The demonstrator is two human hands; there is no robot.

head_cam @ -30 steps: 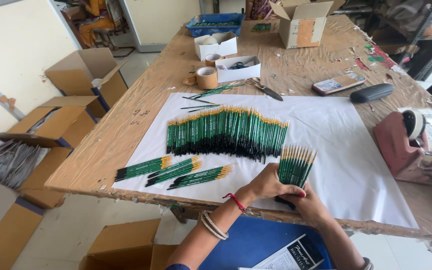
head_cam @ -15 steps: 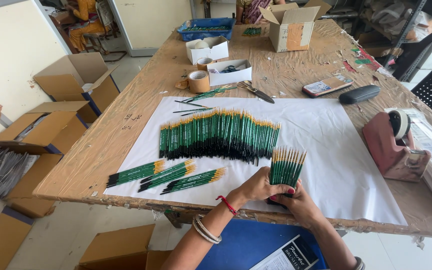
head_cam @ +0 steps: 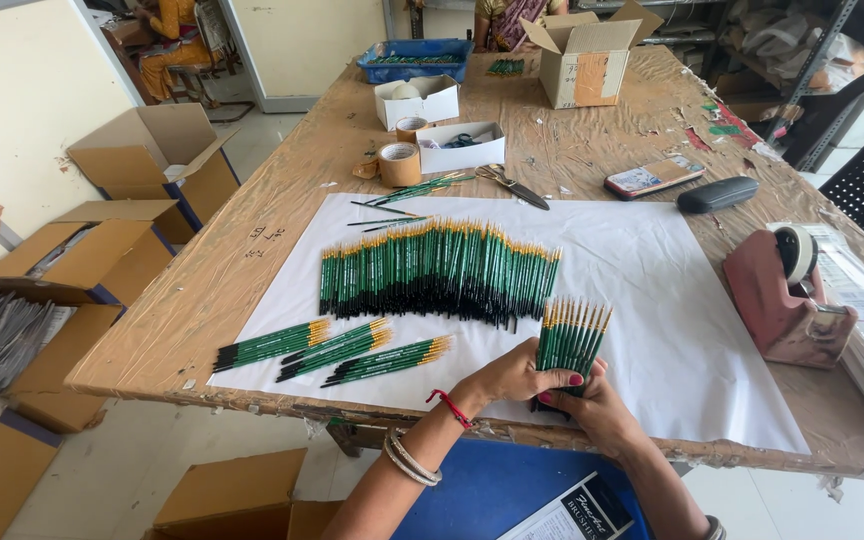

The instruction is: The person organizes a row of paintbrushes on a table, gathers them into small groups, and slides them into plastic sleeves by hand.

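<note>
A fanned bundle of green-handled paintbrushes is gripped upright at the sheet's near edge, fingers of the left hand and right hand curled tight around it, just near-right of the long brush row.

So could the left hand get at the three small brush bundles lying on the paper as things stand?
Probably yes: the left hand shares the fanned brushes with the right hand, but only bare white paper lies between it and the bundles.

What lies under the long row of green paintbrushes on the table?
The row of green paintbrushes lies on a white paper sheet spread over the wooden table. The table beneath the sheet is covered.
</note>
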